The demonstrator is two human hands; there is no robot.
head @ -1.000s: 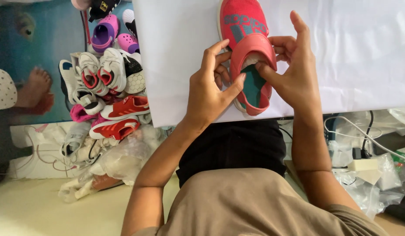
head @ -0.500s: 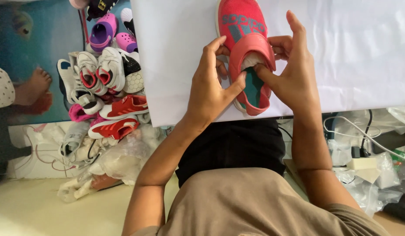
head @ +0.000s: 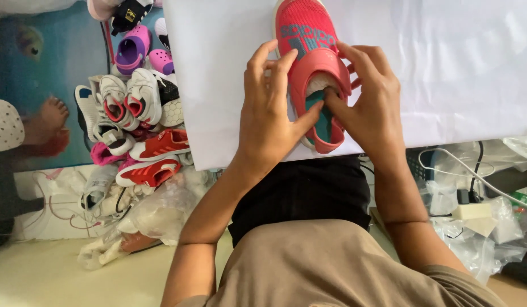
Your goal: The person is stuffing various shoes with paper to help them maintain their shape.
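Both hands close on a pink slip-on shoe [head: 311, 68] lying on the white worktop [head: 457, 68]: left grip [head: 272, 108] clasps its side, right grip [head: 368, 105] now presses fingers deeper into the teal-lined opening than a second ago.

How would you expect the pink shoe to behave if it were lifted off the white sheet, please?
The pink shoe looks small with a knit-like upper, so it is probably light. Its collar seems soft, since the right hand presses fingers into the opening. Lying flat on the white sheet, it is unlikely to roll.
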